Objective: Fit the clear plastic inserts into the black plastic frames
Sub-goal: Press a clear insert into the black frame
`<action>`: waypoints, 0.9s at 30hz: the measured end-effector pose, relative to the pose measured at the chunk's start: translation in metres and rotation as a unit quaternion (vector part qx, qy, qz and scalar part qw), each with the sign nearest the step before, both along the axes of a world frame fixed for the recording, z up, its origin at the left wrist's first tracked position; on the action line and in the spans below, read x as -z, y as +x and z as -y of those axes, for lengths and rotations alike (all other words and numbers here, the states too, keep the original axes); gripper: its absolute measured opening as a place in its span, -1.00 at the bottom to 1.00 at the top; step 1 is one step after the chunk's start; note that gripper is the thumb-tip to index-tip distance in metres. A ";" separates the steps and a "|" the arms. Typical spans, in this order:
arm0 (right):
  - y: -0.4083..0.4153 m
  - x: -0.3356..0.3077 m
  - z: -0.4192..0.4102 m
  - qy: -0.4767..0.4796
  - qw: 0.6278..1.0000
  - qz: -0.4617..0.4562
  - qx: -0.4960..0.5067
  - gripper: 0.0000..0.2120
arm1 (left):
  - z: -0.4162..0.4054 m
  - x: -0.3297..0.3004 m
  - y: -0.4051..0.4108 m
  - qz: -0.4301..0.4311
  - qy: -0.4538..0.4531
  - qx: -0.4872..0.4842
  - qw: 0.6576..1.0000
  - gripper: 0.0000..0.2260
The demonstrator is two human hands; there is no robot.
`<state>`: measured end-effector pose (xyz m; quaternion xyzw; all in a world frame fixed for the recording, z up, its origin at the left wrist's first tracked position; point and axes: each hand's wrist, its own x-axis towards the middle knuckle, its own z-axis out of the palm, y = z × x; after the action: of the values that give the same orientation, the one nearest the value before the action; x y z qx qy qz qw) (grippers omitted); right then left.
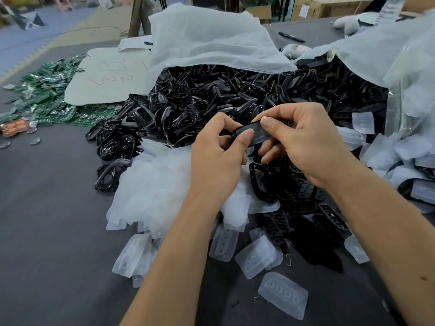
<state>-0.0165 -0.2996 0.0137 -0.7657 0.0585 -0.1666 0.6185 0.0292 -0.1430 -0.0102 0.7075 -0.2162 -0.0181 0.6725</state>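
Seating appears under way: left hand (221, 147), at nine o'clock of the black frame (244, 129), pinches it; right hand (299, 142), at three o'clock, presses the clear insert (260, 135) in. Next likely calls for even thumb pressure.

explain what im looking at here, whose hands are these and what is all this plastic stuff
There is one picture, from a camera worn on a person's head, looking down at their own bare hands; no machine is involved. The left hand and right hand together hold a black plastic frame with a clear insert being pressed into it. On the grey table lie a big heap of black frames spilling from a white bag, loose clear inserts near the arms, and green circuit boards at far left.
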 end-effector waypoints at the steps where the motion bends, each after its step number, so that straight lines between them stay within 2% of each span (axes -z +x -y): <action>1: 0.000 -0.001 0.000 -0.005 1.000 -0.002 -0.005 -0.82 | 0.000 0.000 0.000 -0.001 -0.003 0.000 1.000 -0.84; 4: -0.002 -0.003 0.000 -0.001 1.000 -0.005 -0.017 -0.73 | 0.001 0.002 0.002 -0.013 -0.024 0.004 1.000 -0.84; 7: -0.002 -0.004 0.001 -0.041 0.999 -0.010 -0.018 -0.71 | 0.000 0.001 0.002 -0.022 -0.040 0.009 0.999 -0.84; 12: -0.005 -0.002 0.002 -0.074 0.997 0.000 -0.003 -0.82 | 0.000 0.000 0.001 -0.022 -0.058 0.030 0.998 -0.86; 18: -0.004 -0.002 0.005 -0.110 0.994 0.004 0.007 -0.86 | 0.002 0.001 0.001 -0.026 -0.045 0.034 0.998 -0.84; 27: -0.003 0.002 0.009 -0.102 0.995 0.019 0.011 -0.90 | 0.002 0.001 0.001 -0.008 -0.020 0.015 1.000 -0.89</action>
<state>-0.0191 -0.3086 0.0122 -0.8207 0.0378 -0.1930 0.5364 0.0297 -0.1453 -0.0114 0.6905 -0.2220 -0.0295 0.6878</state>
